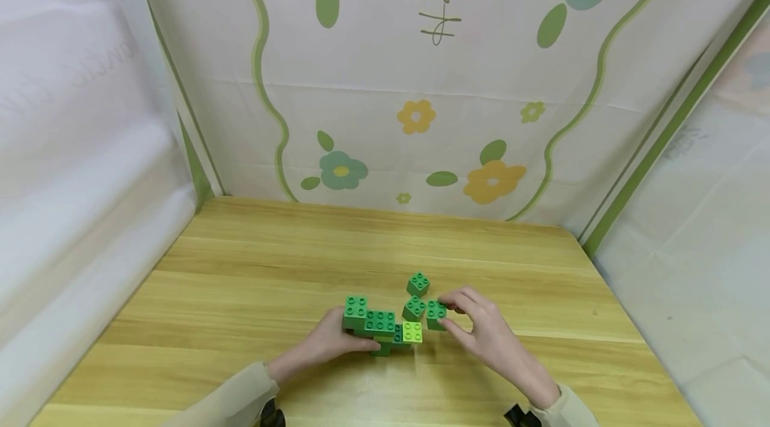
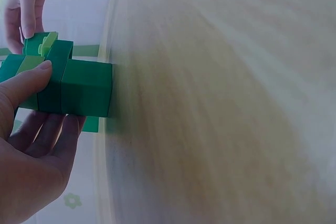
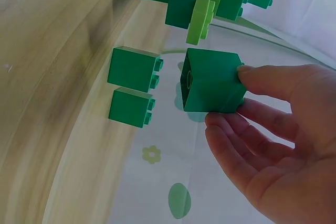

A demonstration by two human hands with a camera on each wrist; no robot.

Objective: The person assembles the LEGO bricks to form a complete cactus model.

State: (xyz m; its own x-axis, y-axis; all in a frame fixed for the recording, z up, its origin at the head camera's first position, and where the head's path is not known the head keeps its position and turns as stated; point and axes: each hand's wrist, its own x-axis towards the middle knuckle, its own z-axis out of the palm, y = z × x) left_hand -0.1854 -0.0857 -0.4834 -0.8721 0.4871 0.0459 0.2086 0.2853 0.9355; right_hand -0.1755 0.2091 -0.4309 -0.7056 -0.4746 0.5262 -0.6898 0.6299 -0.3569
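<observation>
My left hand [image 1: 333, 335] grips a built-up stack of green toy bricks [image 1: 380, 322], thumb on the near side and fingers behind in the left wrist view. A thin lime-green brick [image 1: 412, 331] sits at the right end of that stack. Between thumb and fingers my right hand [image 1: 481, 327] pinches a single green brick [image 1: 436, 315], raised off the table in the right wrist view with its hollow underside [image 3: 188, 81] showing. It hangs just right of the stack, apart from it. Two loose green bricks, one nearer [image 1: 414, 308] and one farther [image 1: 418, 284], stand on the table behind.
The wooden tabletop [image 1: 271, 253] lies under everything. White fabric walls with printed flowers rise at the back [image 1: 361, 79], at the left [image 1: 90, 113] and at the right [image 1: 710, 213] of the table. Dark straps show at both sleeves.
</observation>
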